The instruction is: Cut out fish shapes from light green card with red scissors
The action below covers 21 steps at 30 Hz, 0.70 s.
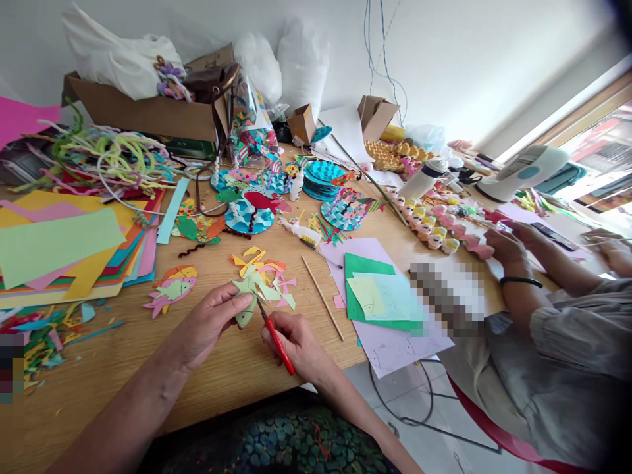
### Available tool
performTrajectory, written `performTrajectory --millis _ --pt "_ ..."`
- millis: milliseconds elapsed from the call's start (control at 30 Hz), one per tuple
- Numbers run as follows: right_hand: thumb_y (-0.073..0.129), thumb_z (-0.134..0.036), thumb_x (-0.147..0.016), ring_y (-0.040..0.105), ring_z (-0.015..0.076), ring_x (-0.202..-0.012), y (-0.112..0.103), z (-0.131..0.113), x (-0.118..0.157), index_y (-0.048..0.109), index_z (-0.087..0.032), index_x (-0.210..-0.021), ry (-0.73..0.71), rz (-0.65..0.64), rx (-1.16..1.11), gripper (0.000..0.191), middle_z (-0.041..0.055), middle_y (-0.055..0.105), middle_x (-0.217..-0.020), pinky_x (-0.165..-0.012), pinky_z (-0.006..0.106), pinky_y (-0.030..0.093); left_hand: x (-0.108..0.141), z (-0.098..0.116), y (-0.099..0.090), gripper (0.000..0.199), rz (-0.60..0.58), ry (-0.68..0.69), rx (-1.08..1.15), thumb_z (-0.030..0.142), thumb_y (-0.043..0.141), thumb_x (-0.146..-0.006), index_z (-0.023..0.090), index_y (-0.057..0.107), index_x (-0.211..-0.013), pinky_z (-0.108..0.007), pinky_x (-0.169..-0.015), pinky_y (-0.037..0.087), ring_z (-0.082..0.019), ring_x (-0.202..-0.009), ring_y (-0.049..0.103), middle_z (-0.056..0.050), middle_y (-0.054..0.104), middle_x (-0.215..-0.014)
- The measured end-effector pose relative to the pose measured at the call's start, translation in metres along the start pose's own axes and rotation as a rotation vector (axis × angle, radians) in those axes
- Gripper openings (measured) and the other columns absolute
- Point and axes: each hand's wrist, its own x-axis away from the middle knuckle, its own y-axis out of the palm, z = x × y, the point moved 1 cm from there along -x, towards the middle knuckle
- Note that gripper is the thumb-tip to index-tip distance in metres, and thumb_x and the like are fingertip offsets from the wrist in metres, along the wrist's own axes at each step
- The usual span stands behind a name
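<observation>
Between the thumb and fingers of my left hand is a light green paper fish. My right hand is closed round red-handled scissors, and their tip touches the edge of the paper fish. Just beyond lie yellow, pink and pale green paper scraps. Left of my left hand rests a small pile of cut paper fish in pink, orange and green. A thin wooden stick lies to the right of the scraps.
Coloured paper sheets are stacked at left, with loose trimmings in front. Purple paper with drawn fish lies at right under green sheets. Glue bottles and blue paper discs stand farther back. A co-worker's hands are at right.
</observation>
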Motion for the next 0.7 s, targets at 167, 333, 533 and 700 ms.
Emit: performTrajectory --millis 167,333,533,700 --pt "0.052 -0.046 -0.084 0.029 0.0087 -0.052 0.0001 0.0002 0.0007 0.041 -0.018 -0.06 -0.003 0.002 0.006 0.038 -0.0051 0.033 -0.055 -0.047 0.022 0.023 0.0004 -0.001 -0.0003 0.028 -0.002 -0.017 0.021 0.041 0.065 -0.071 0.018 0.054 -0.059 -0.025 -0.056 0.037 -0.011 -0.056 0.042 0.005 0.049 -0.056" --pt "0.051 -0.048 -0.085 0.028 0.0083 -0.052 -0.0002 -0.0017 0.0009 0.038 -0.019 -0.059 -0.019 0.006 0.026 0.041 -0.0054 0.032 -0.055 -0.048 0.023 0.022 0.0001 -0.0006 -0.0016 0.029 -0.023 0.006 -0.025 0.04 0.063 -0.072 0.018 0.052 -0.057 -0.025 -0.056 0.036 -0.011 -0.056 0.041 0.005 0.048 -0.055" --pt "0.051 -0.052 -0.084 0.027 0.0081 -0.052 -0.001 -0.0056 0.0022 0.035 -0.019 -0.057 -0.005 0.015 0.033 0.045 -0.0055 0.031 -0.054 -0.047 0.023 0.022 0.0005 0.0025 -0.0013 0.029 -0.026 0.014 -0.059 0.04 0.062 -0.073 0.019 0.051 -0.056 -0.026 -0.056 0.036 -0.012 -0.056 0.04 0.005 0.046 -0.054" --pt "0.05 -0.05 -0.084 0.026 0.0081 -0.052 -0.002 -0.0058 0.0021 0.033 -0.019 -0.056 -0.028 0.018 0.048 0.044 -0.0055 0.029 -0.054 -0.047 0.023 0.02 -0.0008 0.0011 -0.0029 0.03 -0.035 0.072 -0.115 0.039 0.057 -0.077 0.019 0.051 -0.055 -0.026 -0.057 0.037 -0.012 -0.057 0.04 0.004 0.047 -0.055"
